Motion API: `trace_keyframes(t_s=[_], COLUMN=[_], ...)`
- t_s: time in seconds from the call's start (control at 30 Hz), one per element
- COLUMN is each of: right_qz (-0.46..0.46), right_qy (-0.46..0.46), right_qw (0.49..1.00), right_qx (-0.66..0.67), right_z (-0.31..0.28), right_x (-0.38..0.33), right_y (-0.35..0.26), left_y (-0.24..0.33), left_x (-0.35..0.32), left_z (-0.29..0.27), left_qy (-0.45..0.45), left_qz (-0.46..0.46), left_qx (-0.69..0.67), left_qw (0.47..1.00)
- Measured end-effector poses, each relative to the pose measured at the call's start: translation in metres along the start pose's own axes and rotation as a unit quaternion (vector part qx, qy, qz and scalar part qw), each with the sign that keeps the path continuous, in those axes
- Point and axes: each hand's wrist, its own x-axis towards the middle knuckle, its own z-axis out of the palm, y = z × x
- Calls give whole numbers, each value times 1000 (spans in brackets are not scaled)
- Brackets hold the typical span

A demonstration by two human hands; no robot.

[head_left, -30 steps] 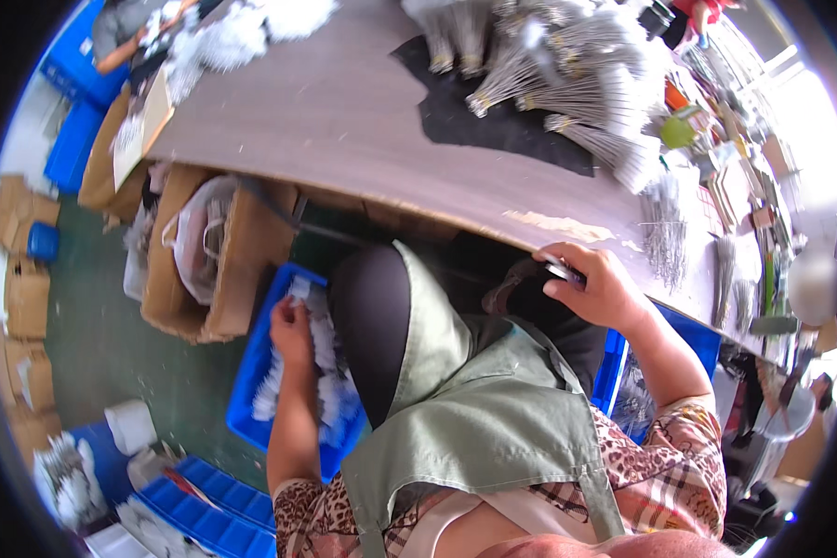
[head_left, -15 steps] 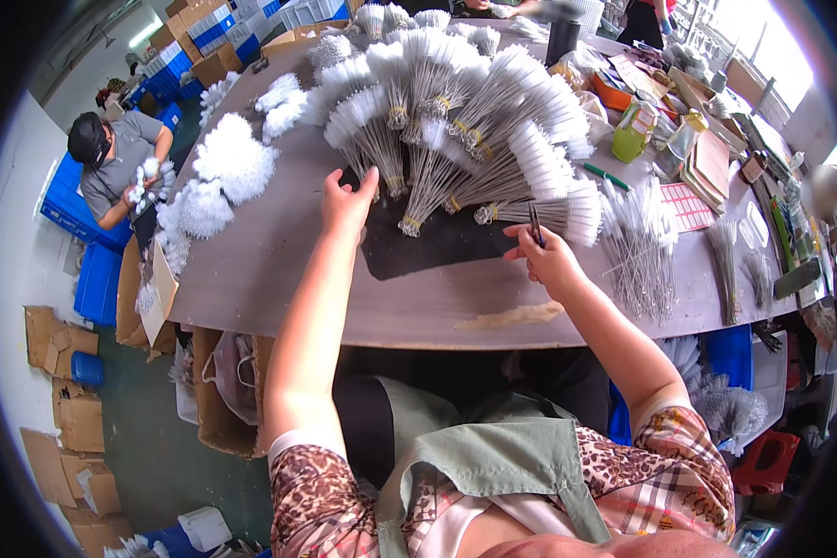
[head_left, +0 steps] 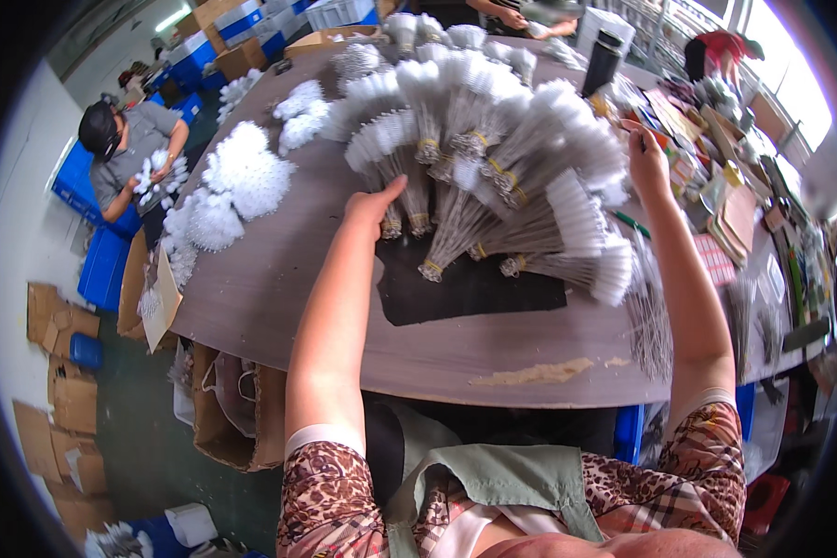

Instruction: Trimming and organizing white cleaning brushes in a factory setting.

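Note:
Bundles of white-bristled wire brushes (head_left: 493,177) fan out across the table, wire ends toward me and bound with yellowish ties. At the left edge of this pile, my left hand (head_left: 370,210) is closed around the wires of the leftmost bundle (head_left: 391,221); its thumb shows, its other fingers are mostly hidden. My right hand (head_left: 649,166) is stretched out to the far right, beyond the brush tips, beside the cluttered goods. Its fingers are closed on a small dark tool (head_left: 636,139), blurred and partly covered. A black mat (head_left: 474,293) lies under the near wire ends.
Fluffy white brush heads (head_left: 237,163) lie at the left. A green pen (head_left: 631,223), loose wire brushes (head_left: 651,316) and a black cylinder (head_left: 604,61) are at the right. A co-worker (head_left: 135,153) handles white brushes at the left; other people stand at the far side.
My right hand has swung from beside the near bundles to the far right, with the dark tool. My left hand has closed in on the leftmost bundle. The whole view has shifted.

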Motion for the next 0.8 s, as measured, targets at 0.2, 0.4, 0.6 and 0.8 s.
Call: trace_keyframes(t_s=[0.2, 0.4, 0.6, 0.8], right_qz=[178, 245, 229, 178], right_qy=[-216, -251, -251, -298], right_qw=[949, 930, 937, 933], right_qx=[146, 112, 87, 91], right_z=[43, 58, 50, 85], right_x=[83, 90, 111, 145], right_y=[19, 15, 23, 4], left_y=[5, -9, -6, 3], left_x=[22, 37, 51, 80], left_z=[-25, -22, -23, -43], left_qy=[-55, -115, -196, -123], left_qz=[-2, 11, -77, 8], left_qx=[45, -201, -256, -286], left_qw=[997, 973, 943, 950])
